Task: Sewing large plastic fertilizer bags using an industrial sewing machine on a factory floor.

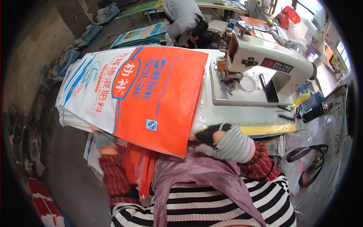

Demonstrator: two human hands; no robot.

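Note:
A large orange and white woven bag (pixel 162 109) lies on top of a stack of similar bags (pixel 68 119), its front edge hanging toward me. At its lower left edge is my left hand (pixel 104 139) in a grey glove, smeared by motion, with the fingertips hidden at the bag's edge. My right hand (pixel 213 137), in a dark and striped glove, is close beside the bag's lower right corner. Its fingers are curled, and a small dark thing shows at them, too blurred to name. More orange bags (pixel 136 166) hang below, between my left arm and my body.
A sewing machine (pixel 264 64) stands on the white table at the right, with a phone (pixel 269 87) on its bed. A black marker (pixel 286 117) and a dark bottle (pixel 315 112) are farther right. Another person (pixel 185 19) bends over bags at the back.

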